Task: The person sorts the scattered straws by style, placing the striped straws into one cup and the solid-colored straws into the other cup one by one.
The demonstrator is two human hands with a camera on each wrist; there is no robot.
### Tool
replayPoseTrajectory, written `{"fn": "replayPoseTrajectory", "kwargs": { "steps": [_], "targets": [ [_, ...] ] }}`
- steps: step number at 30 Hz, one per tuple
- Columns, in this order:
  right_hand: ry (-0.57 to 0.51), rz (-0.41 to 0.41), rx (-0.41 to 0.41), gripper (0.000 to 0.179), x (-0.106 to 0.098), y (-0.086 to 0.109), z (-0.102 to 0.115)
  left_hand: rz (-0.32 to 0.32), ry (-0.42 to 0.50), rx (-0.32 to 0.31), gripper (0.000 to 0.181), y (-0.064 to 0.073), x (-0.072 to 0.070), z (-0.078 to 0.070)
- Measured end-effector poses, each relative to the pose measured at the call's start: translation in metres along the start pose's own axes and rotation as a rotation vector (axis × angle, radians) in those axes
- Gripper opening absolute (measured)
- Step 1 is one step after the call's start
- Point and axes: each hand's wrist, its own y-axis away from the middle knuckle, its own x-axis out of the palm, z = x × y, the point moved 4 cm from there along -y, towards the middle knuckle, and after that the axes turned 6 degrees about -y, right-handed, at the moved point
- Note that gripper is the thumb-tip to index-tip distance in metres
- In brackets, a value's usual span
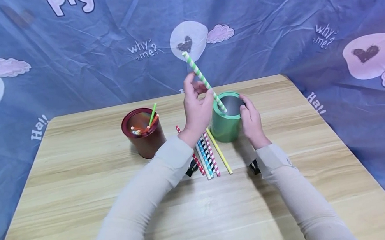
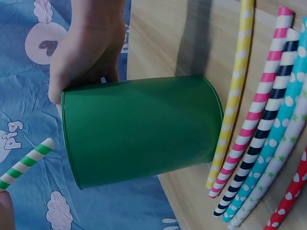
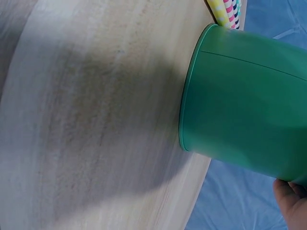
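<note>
The green can (image 1: 227,130) stands upright on the table (image 1: 79,186), and no straw shows inside it, though its floor is out of view. The right hand (image 1: 251,121) has its thumb and fingers bent round the can's rim on the right side, gripping it. The left hand (image 1: 196,109) pinches the green straw (image 1: 201,77) between thumb and fingers, a narrow grasp with no gap to spare. That straw slants over the can's mouth, its lower end just above the rim, so its placing looks begun but not yet done.

On the person's side of the can, and to its left, six more straws lie loose, roughly side by side: yellow (image 2: 235,91) nearest the can, then pink (image 2: 261,97), black (image 2: 268,115), blue (image 2: 280,122), white (image 2: 281,157) and red (image 2: 289,195). No hand has hold of any of them. Whether the yellow one touches the can's base, I cannot tell.

Well to the left of the can stands the red can (image 1: 147,142), already holding thin straws; a lime straw (image 1: 152,114) rises clear of its rim. That part looks finished. By this layout, the work at the green can seems near its start, with the straw in hand and the six loose ones left.
</note>
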Motion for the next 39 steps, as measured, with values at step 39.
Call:
{"fn": "replayPoseTrajectory", "kwargs": {
  "steps": [39],
  "targets": [
    [-0.031, 0.001, -0.044, 0.044, 0.0, 0.015, 0.037, 0.152, -0.314, -0.067, 0.052, 0.017, 0.023, 0.039]
  ]
}}
